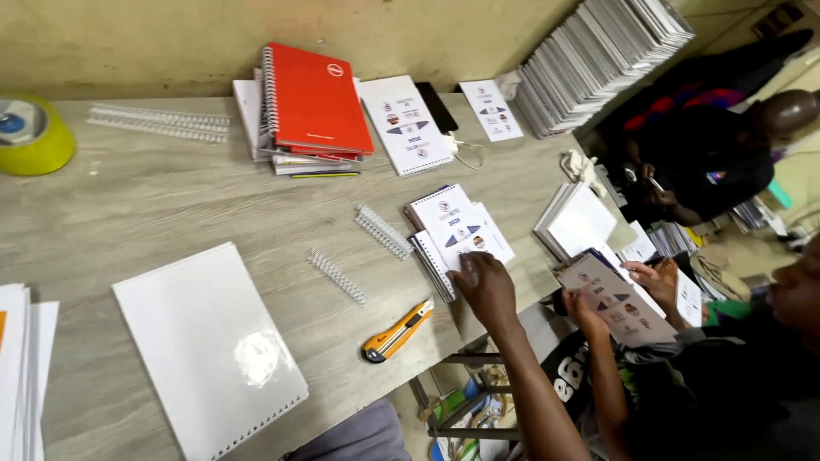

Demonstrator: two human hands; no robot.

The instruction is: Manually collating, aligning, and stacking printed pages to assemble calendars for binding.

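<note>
Cutter: orange and black utility knife (397, 331) lies near my edge of the counter (154, 205), just left of my left forearm.
Sheet: large glossy white cover (205, 341), punched along one edge, lies flat to the left of the knife.
Left hand: my left hand (487, 286) rests on the small white notebooks (453, 235) at the counter's right edge. My fingers are laid over the top printed cover; I cannot tell whether they pinch it.
Right hand: my right hand (589, 312) is off the counter's edge, fingers clamped on the near corner of a printed booklet (617, 307).
Other hand: a co-worker's hand (658, 277) holds the booklet's far side.
Combs: two loose white binding combs (337, 276) lie just left of the small notebooks.
Red notebook: spiral-bound red notebook (316, 98) tops a pile further back, with a white printed notebook (406, 124) beside it.
Bowl: yellow bowl (34, 137) sits at the far left.
Stack: leaning row of spiral notebooks (598, 60) stands at the far right, against the wall.
</note>
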